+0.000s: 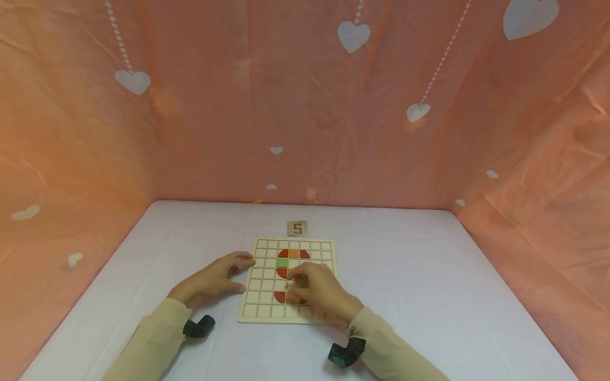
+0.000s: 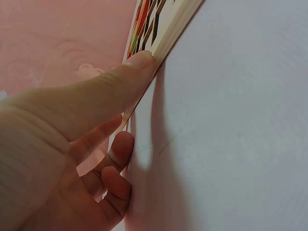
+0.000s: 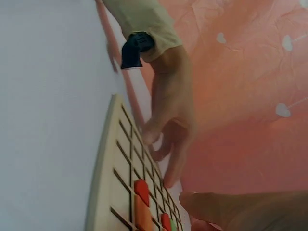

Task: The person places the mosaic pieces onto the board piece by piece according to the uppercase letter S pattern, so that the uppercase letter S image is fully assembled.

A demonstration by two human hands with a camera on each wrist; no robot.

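Note:
A pale wooden grid board (image 1: 265,312) lies on the table, with red, orange and green tiles (image 1: 282,263) set in its squares. My left hand (image 1: 216,275) touches the board's left edge with thumb and index finger. In the left wrist view, its thumb (image 2: 110,91) rests against the board's rim, the other fingers loosely bent. Over the middle of the board is my right hand (image 1: 320,288), its thumb and index finger bent but apart. I see nothing between those fingertips. The hand covers some squares, and a dark green tile (image 1: 304,281) shows between its fingers.
Behind the board lies a small card (image 1: 297,228) printed with a similar tile pattern. A white cloth (image 1: 405,275) covers the table. Orange curtains (image 1: 295,106) with white hearts enclose the back and both sides. Black camera mounts (image 1: 347,353) sit on both wrists.

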